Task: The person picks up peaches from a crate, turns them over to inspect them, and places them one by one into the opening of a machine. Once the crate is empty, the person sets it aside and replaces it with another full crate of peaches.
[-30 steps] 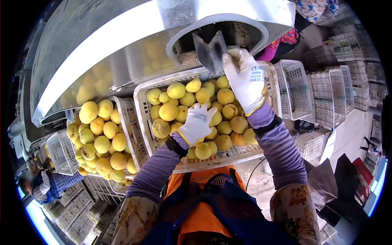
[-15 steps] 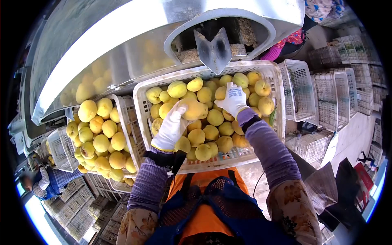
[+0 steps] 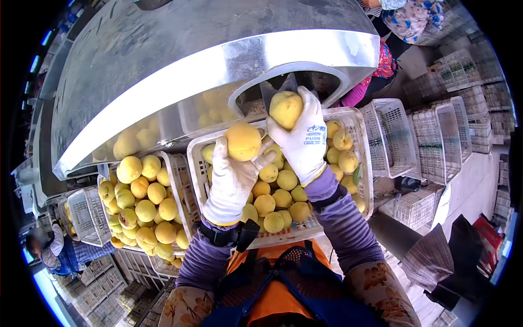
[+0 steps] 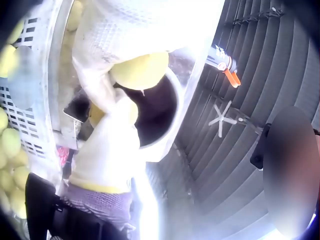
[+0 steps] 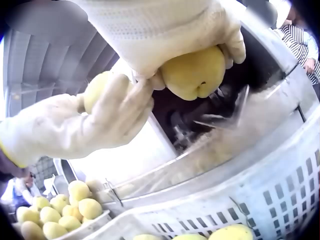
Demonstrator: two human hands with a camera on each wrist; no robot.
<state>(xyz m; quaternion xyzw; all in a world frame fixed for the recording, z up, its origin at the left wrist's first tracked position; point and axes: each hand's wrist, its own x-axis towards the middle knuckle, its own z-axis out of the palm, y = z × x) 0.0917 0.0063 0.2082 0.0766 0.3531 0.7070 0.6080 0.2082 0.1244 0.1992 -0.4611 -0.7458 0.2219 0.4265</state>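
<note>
My gloved left hand [image 3: 231,182] holds a yellow peach [image 3: 243,141] up over the crate of peaches [image 3: 367,163], fingers beneath it. In the right wrist view, that peach [image 5: 96,91] shows above the left fingers. My gloved right hand [image 3: 306,139] grips another yellow peach [image 3: 286,109] in front of the machine's rounded opening [image 3: 320,83]. This peach [image 5: 195,72] has its stem dent facing down in the right wrist view, close over a V-shaped metal piece [image 5: 241,106]. The left fingertips are right beside the right hand's thumb.
A second crate heaped with peaches [image 3: 144,201] stands at the left. The broad metal machine [image 3: 180,82] fills the far side. Stacked white crates [image 3: 389,136] line the right, a person in a red patterned top [image 3: 384,60] is behind them, and another person [image 3: 68,248] is at far left.
The right hand left the machine opening, reached into the crate, and came back up with a peach. The left hand took a peach from the crate and raised it toward the machine.
</note>
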